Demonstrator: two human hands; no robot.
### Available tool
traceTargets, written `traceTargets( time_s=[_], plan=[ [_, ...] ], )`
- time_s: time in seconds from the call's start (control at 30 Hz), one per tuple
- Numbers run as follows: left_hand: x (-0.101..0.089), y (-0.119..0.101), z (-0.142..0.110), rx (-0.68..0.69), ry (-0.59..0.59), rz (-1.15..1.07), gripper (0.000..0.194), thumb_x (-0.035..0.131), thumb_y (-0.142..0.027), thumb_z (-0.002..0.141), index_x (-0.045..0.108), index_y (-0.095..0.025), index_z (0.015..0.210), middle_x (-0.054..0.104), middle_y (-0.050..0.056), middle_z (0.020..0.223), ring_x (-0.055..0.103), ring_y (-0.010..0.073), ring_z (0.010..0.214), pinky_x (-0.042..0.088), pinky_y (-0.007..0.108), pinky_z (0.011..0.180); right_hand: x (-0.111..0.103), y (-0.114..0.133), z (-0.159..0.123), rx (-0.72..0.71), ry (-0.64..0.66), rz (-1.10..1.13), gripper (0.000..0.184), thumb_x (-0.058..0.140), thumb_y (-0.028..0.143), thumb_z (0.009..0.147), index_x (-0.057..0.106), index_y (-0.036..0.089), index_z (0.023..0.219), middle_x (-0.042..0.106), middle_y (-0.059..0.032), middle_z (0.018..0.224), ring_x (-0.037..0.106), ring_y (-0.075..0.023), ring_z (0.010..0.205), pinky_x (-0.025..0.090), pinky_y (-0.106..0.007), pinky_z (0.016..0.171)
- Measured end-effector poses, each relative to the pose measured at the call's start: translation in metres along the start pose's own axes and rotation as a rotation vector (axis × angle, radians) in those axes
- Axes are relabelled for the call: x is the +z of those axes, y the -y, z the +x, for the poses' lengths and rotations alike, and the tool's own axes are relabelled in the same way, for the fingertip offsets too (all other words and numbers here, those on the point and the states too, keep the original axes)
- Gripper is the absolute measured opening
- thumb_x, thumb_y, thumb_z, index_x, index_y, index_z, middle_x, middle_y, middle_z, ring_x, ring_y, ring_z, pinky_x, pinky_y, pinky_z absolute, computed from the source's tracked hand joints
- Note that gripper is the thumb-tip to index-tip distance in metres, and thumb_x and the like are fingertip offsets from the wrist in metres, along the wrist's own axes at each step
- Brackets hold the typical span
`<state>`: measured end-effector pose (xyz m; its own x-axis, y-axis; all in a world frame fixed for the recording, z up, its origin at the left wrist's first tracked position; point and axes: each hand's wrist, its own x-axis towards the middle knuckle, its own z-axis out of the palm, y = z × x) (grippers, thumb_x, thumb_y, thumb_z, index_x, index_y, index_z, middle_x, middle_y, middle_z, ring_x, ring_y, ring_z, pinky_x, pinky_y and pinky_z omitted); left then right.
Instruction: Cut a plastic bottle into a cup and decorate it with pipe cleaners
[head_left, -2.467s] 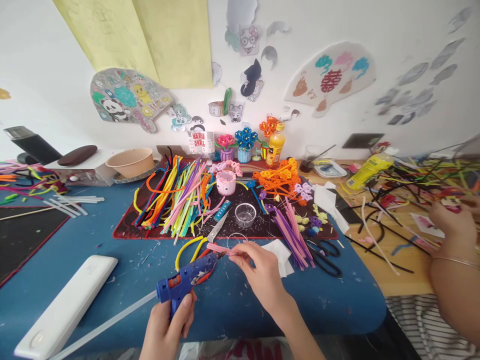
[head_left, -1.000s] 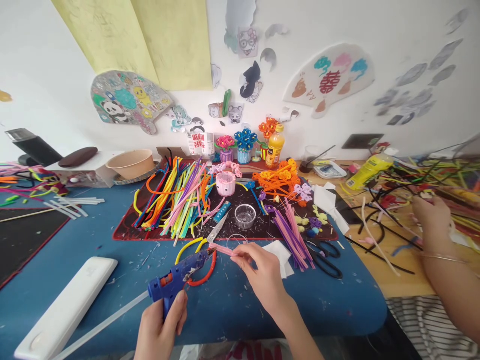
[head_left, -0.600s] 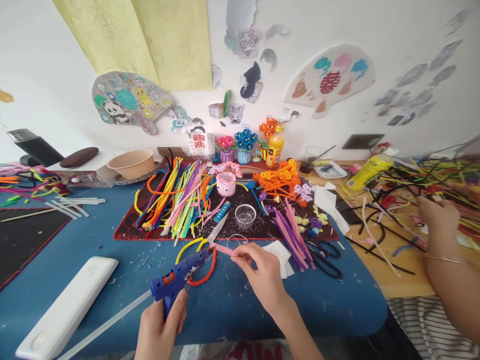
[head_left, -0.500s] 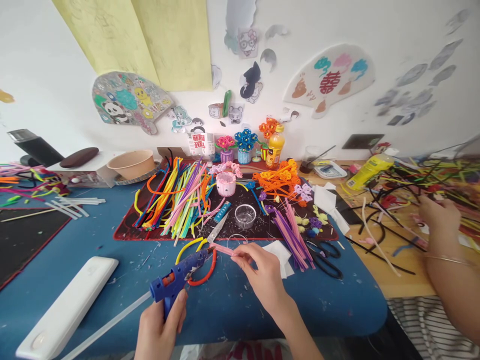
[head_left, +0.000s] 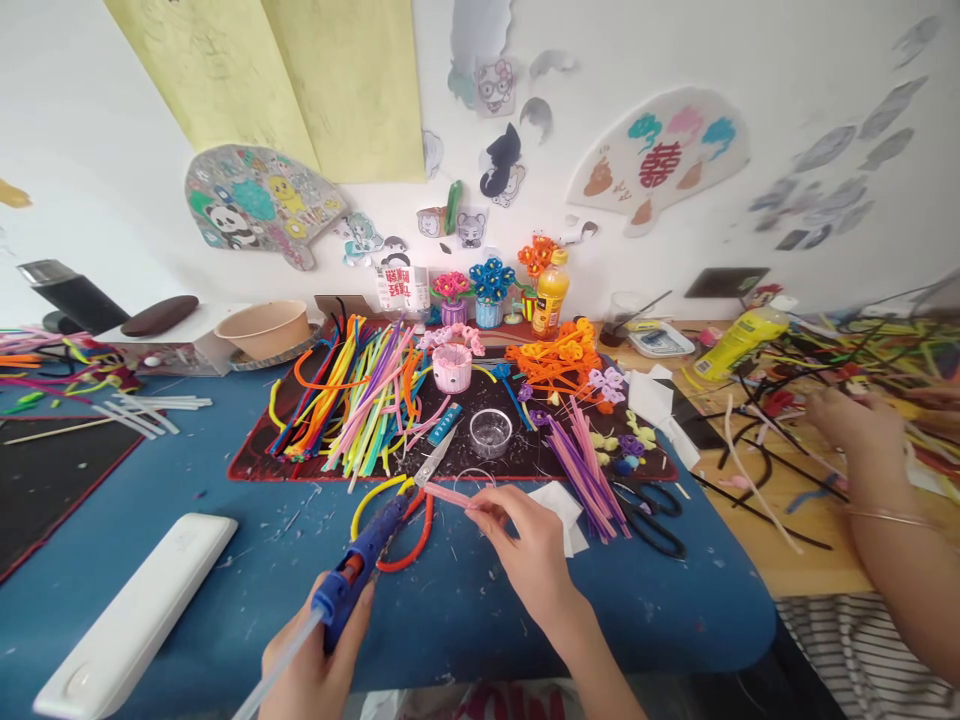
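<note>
My left hand (head_left: pixel 319 640) is wrapped round the handle of a blue hot glue gun (head_left: pixel 360 570). A long translucent glue stick (head_left: pixel 289 655) sticks out of its back end. Between thumb and fingertips, my right hand (head_left: pixel 517 540) pinches a short bundle of pink pipe cleaner (head_left: pixel 448 495). The gun's nozzle is close to the left end of that bundle; whether they touch I cannot tell. Scissors (head_left: pixel 435 460) with red and yellow handles lie just behind and partly under the gun. A small pink pot (head_left: pixel 451 368) stands further back.
Colourful pipe cleaners (head_left: pixel 367 400) lie on a black mat (head_left: pixel 247 455), beside a clear round dish (head_left: pixel 491 433). Black-handled scissors (head_left: pixel 652 520) and white paper (head_left: pixel 559 515) are to the right. A white case (head_left: pixel 139 615) lies left. Another person's hand (head_left: pixel 862 430) works at the right.
The glue gun has turned, its back end swinging right and its nozzle shifting slightly up and left. My right hand stays nearly still. The other person's hand has moved a little left.
</note>
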<state>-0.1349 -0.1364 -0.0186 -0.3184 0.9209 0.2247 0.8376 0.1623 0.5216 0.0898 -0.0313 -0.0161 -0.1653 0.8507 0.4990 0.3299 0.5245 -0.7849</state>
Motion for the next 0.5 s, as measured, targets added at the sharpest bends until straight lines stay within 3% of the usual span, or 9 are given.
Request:
traceTargets(
  time_s=[0.13,0.23,0.3,0.37,0.5],
  plan=[
    [-0.012,0.000,0.001,-0.034,0.052,0.227,0.039,0.045,-0.052,0.090,0.061,-0.021,0.109,0.074,0.003,0.077,0.068,0.0206,0.058,0.048,0.024,0.053,-0.007,0.003,0.001,0.043,-0.037,0.066,0.014,0.059,0.030,0.095,0.067,0.021,0.088,0.072,-0.0029,0.075,0.067,-0.0155,0.062,0.054,-0.024,0.058],
    [-0.012,0.008,0.005,-0.025,-0.008,0.464,0.055,0.032,-0.054,0.094,0.057,-0.011,0.118,0.074,0.016,0.094,0.071,0.0302,0.079,0.052,0.031,0.063,-0.016,0.004,0.001,0.066,-0.083,0.106,0.011,0.062,0.029,0.093,0.067,0.022,0.086,0.072,-0.0019,0.073,0.067,-0.0148,0.060,0.055,-0.022,0.057],
    [-0.006,0.014,0.010,0.024,-0.080,0.601,0.066,0.020,-0.050,0.097,0.058,0.000,0.116,0.070,0.023,0.093,0.069,0.0348,0.082,0.052,0.038,0.071,-0.024,0.004,0.002,0.071,-0.108,0.116,0.009,0.064,0.027,0.091,0.068,0.022,0.086,0.072,-0.0010,0.072,0.066,-0.0139,0.057,0.054,-0.022,0.056],
    [0.001,0.019,0.015,0.047,-0.109,0.707,0.069,0.013,-0.042,0.098,0.059,0.006,0.111,0.067,0.024,0.085,0.066,0.0353,0.076,0.051,0.041,0.074,-0.032,0.004,0.001,0.078,-0.129,0.120,0.008,0.066,0.026,0.090,0.068,0.022,0.084,0.071,-0.0006,0.071,0.064,-0.0133,0.056,0.054,-0.021,0.056],
    [0.001,0.013,0.017,-0.034,-0.143,0.874,0.056,0.019,-0.032,0.099,0.056,0.005,0.118,0.063,0.018,0.081,0.063,0.0329,0.072,0.048,0.037,0.064,-0.047,0.000,-0.003,0.118,-0.164,0.114,0.008,0.066,0.025,0.089,0.068,0.022,0.082,0.071,-0.0004,0.070,0.063,-0.0129,0.056,0.053,-0.020,0.055]
  ],
)
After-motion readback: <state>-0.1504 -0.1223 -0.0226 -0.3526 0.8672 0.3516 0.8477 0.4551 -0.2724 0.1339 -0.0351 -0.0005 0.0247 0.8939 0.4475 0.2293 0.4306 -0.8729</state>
